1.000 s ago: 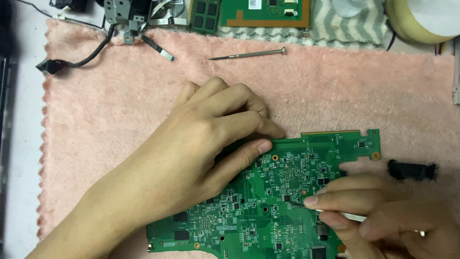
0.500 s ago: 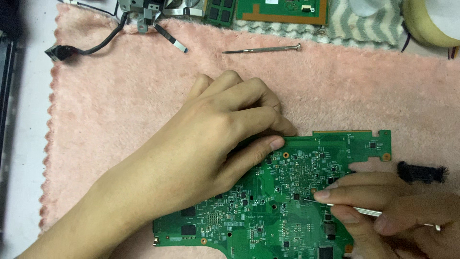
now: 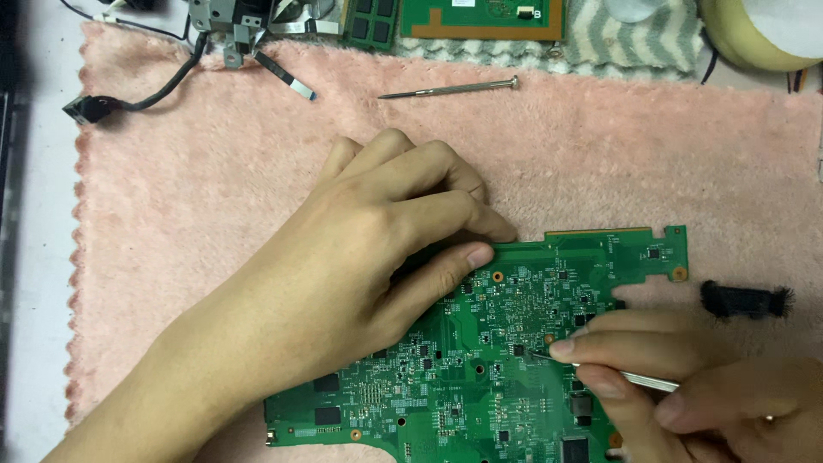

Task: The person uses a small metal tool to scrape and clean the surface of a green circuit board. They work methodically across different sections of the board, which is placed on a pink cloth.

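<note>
Head view, largest item first: pink fleece mat (image 3: 214, 197) covering the bench. Green circuit board (image 3: 480, 377) lying flat on the mat, lower centre. Left hand (image 3: 360, 249), fingers curled together, pressing down on the board's upper left edge, thumb on the board. Right hand (image 3: 686, 386), lower right, fingers pinched on metal tweezers (image 3: 634, 377), tip touching the board's middle. Black brush piece (image 3: 744, 299) just right of the board. Thin screwdriver (image 3: 450, 87) on the mat, well above.
</note>
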